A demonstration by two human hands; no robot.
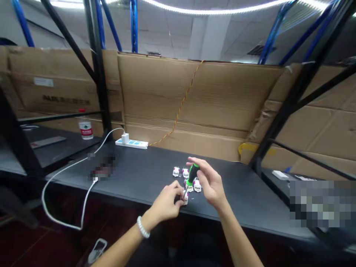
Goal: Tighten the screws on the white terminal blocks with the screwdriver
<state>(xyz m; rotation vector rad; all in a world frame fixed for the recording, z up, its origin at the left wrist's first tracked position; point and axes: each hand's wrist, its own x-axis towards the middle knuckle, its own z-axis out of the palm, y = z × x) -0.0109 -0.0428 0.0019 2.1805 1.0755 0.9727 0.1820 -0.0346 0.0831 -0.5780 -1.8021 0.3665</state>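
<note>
My right hand [208,181] has its fingers around the green and black handle of a screwdriver [194,172]. The tool leans, its thin shaft pointing down and left to a small white part [185,198] near the table's front edge. My left hand [169,200], wearing a white coiled band [143,227] at the wrist, closes its fingertips on that part and partly hides it. Whether the screwdriver tip touches a screw is too small to tell. Several similar white parts with purple bits, such as this one [176,171], lie just beyond my hands.
The dark table [150,170] carries a white power strip [132,143] at the back, with a charger and white cable [63,222] looping over the front edge. Cardboard [155,92] walls the back. A bottle [85,128] stands left, beyond a black post [97,70].
</note>
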